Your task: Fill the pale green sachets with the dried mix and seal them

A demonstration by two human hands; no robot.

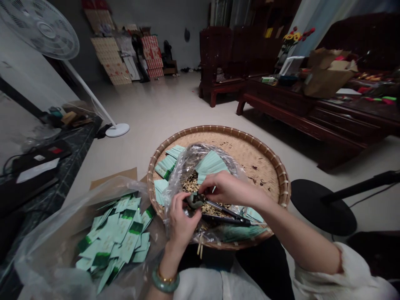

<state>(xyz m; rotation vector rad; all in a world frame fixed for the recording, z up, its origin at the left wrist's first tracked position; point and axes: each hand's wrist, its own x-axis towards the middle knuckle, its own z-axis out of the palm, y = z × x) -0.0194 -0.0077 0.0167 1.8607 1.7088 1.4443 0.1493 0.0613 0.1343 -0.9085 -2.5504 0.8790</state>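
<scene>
Woven tray [264, 160] | left hand [180, 218] holds packet [196, 204], mouth up, long axis unclear | right hand [222, 187], grip unclear

Dim, greyish indoor light; deep shadow lies under the table [290, 110]; outer edges look stretched and blurred.

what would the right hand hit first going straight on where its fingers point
The right hand would likely meet the small green packet held in the left hand first; exact depth is unclear.
</scene>
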